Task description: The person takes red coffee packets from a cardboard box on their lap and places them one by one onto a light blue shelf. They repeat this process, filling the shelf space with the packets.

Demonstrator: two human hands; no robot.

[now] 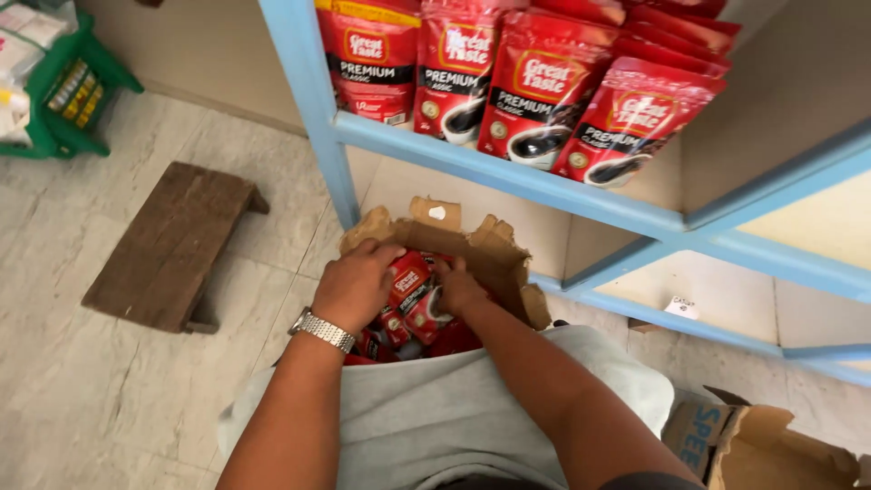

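Observation:
Both my hands reach down into an open brown cardboard box [494, 249] on the floor, full of red coffee pouches [413, 290]. My left hand [356, 283], with a metal watch on its wrist, curls over the top of the pouches. My right hand [458, 289] grips the pouches from the right side. The two hands close on the same bunch of pouches between them. My grey shirt hides the near side of the box.
A blue shelf frame [508, 177] stands just beyond the box, with several red coffee pouches [544, 95] upright on it. A low wooden stool [172, 245] lies at left. A green crate [68, 91] sits far left. Another torn carton [771, 445] rests at lower right.

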